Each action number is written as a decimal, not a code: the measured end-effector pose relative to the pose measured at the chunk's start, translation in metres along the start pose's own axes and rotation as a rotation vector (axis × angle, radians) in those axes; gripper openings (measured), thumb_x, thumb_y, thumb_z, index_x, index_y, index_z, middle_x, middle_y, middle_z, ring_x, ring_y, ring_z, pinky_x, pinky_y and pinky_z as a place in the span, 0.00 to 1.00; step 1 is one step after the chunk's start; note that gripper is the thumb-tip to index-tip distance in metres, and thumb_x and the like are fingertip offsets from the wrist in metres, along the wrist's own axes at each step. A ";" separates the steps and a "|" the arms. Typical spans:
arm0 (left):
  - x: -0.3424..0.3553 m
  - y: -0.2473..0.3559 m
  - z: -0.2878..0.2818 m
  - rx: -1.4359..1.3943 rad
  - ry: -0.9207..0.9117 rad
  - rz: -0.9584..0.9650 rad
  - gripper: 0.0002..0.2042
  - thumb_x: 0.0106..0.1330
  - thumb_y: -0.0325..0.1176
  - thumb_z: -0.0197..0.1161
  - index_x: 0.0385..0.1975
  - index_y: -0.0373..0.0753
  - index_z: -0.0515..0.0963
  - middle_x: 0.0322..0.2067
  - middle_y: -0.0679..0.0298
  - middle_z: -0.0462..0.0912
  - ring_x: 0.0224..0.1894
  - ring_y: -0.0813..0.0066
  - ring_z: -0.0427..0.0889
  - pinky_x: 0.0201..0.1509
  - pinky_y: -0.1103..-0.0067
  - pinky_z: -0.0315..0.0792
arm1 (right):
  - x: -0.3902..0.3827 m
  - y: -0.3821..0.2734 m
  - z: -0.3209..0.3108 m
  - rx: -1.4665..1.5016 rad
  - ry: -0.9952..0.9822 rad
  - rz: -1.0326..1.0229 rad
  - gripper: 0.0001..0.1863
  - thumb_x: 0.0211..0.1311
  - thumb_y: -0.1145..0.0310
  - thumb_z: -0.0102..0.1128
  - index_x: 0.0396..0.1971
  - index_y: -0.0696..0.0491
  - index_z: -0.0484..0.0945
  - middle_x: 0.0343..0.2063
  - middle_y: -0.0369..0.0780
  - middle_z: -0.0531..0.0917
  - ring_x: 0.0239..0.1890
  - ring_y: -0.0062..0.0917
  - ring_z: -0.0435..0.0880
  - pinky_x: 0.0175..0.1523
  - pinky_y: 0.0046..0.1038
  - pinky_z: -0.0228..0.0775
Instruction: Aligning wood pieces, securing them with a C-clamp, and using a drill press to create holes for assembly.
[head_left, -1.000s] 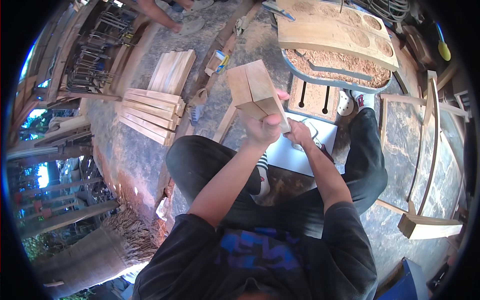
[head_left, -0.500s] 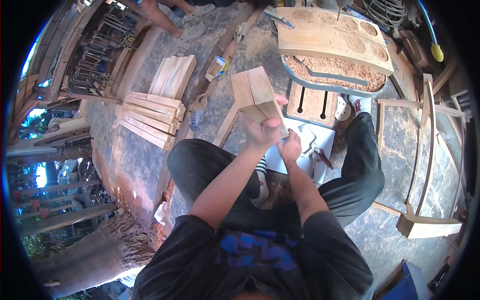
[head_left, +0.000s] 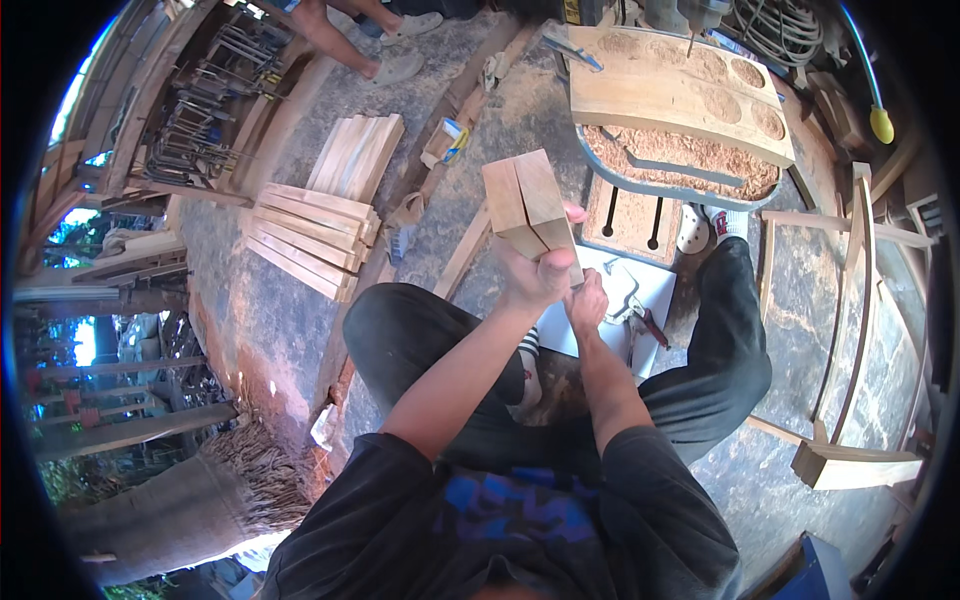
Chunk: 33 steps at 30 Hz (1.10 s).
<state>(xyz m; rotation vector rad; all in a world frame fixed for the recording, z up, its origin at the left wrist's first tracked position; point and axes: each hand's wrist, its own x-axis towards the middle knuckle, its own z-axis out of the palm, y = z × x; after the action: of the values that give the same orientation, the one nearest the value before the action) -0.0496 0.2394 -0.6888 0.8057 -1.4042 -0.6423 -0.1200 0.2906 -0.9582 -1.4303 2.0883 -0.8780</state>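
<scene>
Head view, wooden blocks [head_left: 542,188] above stained floor [head_left: 265,335], clamp rack [head_left: 188,158]

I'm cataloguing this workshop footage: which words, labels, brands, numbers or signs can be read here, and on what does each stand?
None can be read with certainty.
White sock on the right foot: small red marks, too small to make out.
Dark shirt: blocky blue-purple print, no legible letters.
Wooden pieces in the left hand: no lettering visible.
</scene>
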 end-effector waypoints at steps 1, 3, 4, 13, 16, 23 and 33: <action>0.000 0.002 0.001 0.001 -0.001 -0.006 0.44 0.58 0.75 0.53 0.42 0.28 0.73 0.34 0.55 0.83 0.37 0.66 0.85 0.41 0.73 0.79 | 0.000 0.001 0.001 0.005 0.027 -0.027 0.22 0.47 0.62 0.74 0.39 0.53 0.75 0.38 0.45 0.81 0.37 0.45 0.84 0.42 0.43 0.77; 0.004 0.007 0.000 0.006 -0.007 0.001 0.43 0.59 0.75 0.53 0.41 0.28 0.74 0.33 0.55 0.83 0.38 0.67 0.85 0.41 0.74 0.79 | 0.000 0.003 0.002 -0.004 0.030 -0.048 0.21 0.47 0.62 0.73 0.39 0.52 0.75 0.36 0.45 0.81 0.36 0.44 0.84 0.41 0.42 0.77; 0.005 0.010 -0.001 0.075 -0.028 0.007 0.43 0.61 0.75 0.50 0.40 0.29 0.75 0.33 0.56 0.83 0.37 0.68 0.84 0.41 0.74 0.78 | 0.000 0.003 -0.001 -0.002 0.059 -0.066 0.21 0.47 0.62 0.73 0.39 0.52 0.75 0.36 0.45 0.81 0.36 0.44 0.84 0.41 0.42 0.77; 0.066 0.080 -0.104 0.013 0.374 -0.108 0.41 0.73 0.69 0.35 0.46 0.28 0.74 0.38 0.53 0.82 0.42 0.63 0.82 0.51 0.69 0.75 | 0.020 -0.063 -0.101 -0.234 -0.191 -0.534 0.23 0.44 0.57 0.71 0.38 0.53 0.76 0.33 0.44 0.82 0.31 0.42 0.86 0.36 0.40 0.80; 0.090 0.114 -0.153 -0.179 0.578 -0.189 0.39 0.75 0.67 0.34 0.51 0.28 0.71 0.42 0.52 0.81 0.47 0.59 0.81 0.57 0.66 0.74 | 0.021 -0.117 -0.153 -0.345 -0.250 -0.647 0.24 0.45 0.59 0.69 0.43 0.53 0.75 0.34 0.45 0.83 0.33 0.42 0.87 0.37 0.40 0.80; 0.043 0.152 -0.252 -0.105 0.700 -0.156 0.35 0.77 0.62 0.33 0.58 0.30 0.66 0.49 0.51 0.79 0.52 0.59 0.80 0.63 0.65 0.71 | 0.021 -0.199 -0.253 -0.676 -0.370 -0.935 0.23 0.48 0.63 0.66 0.46 0.56 0.77 0.35 0.47 0.84 0.33 0.38 0.88 0.36 0.38 0.81; -0.043 0.108 -0.292 -0.495 0.861 -0.282 0.39 0.73 0.68 0.35 0.68 0.39 0.57 0.58 0.53 0.75 0.60 0.61 0.75 0.67 0.65 0.69 | 0.028 -0.227 -0.270 -0.810 -0.179 -1.180 0.15 0.52 0.70 0.59 0.41 0.57 0.76 0.31 0.45 0.83 0.31 0.39 0.87 0.33 0.36 0.82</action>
<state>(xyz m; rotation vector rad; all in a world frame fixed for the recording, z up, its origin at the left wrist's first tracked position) 0.2295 0.3696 -0.6243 0.7445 -0.3287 -0.6980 -0.1672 0.2726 -0.6083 -3.1288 1.3339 -0.1363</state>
